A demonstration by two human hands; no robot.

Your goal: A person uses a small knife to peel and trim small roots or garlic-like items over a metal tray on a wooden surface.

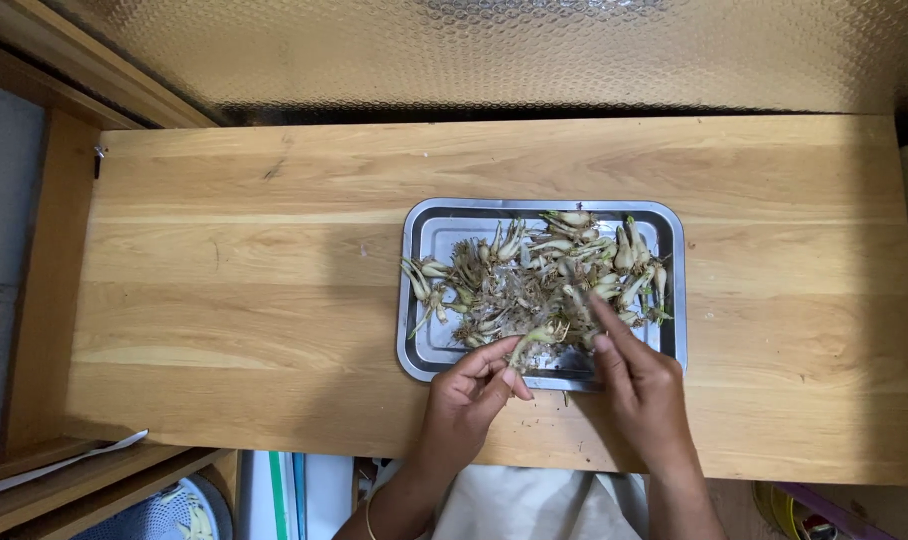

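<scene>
The left hand (pixel 471 385) sits at the near edge of a rectangular metal tray (pixel 426 235), its fingers curled in and pinched around the lower end of a single rooted bulb (pixel 530 340), a small pale stalk with a tuft of roots. The stalk runs up and to the right from those fingertips, over the tray's near rim. A thin bangle (pixel 370 520) circles the wrist below it.

The right hand (pixel 642 385) is just to the right of the left, the two close but not touching. Its fingers are mostly extended and held together, the fingertips reaching up and left into the heap of bulbs (pixel 549 270) that fills the tray. It seems to be touching or lightly nipping one piece near the upper end of the held stalk, but the tangle of roots there hides whether anything is truly gripped.

The heap lies just beyond both sets of fingertips: pale greenish-white bulbs mixed with brown, wiry roots and loose husk, thickest ahead of the right hand and thinner toward the tray's far left corner. Bits of debris (pixel 564 400) lie between the two hands on the wooden tabletop (pixel 244 300), which stretches well away to the left of the left hand.
</scene>
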